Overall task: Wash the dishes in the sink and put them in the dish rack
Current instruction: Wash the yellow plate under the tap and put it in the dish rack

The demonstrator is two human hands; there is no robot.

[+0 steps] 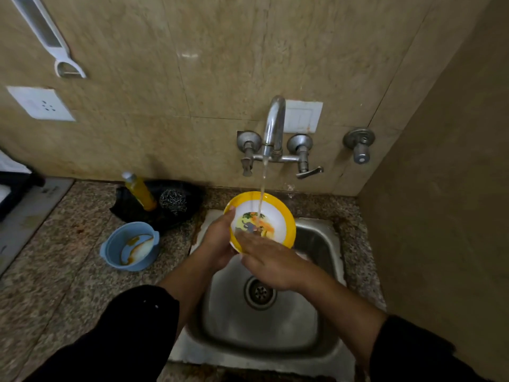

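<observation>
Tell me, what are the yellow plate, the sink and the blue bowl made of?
The yellow plate looks like glossy plastic or melamine, given its printed picture. The sink looks like brushed steel, grey with dull reflections. The blue bowl seems matte plastic, with moulded handles.

- The plate's (272, 213) near rim is hidden behind both hands.
- The right hand (271, 264) is motion-blurred at its fingers.
- The white holder (46, 37) on the wall is cut off at the top edge.
- A dark object (13, 186) at the left edge is cut off, unidentifiable.
</observation>
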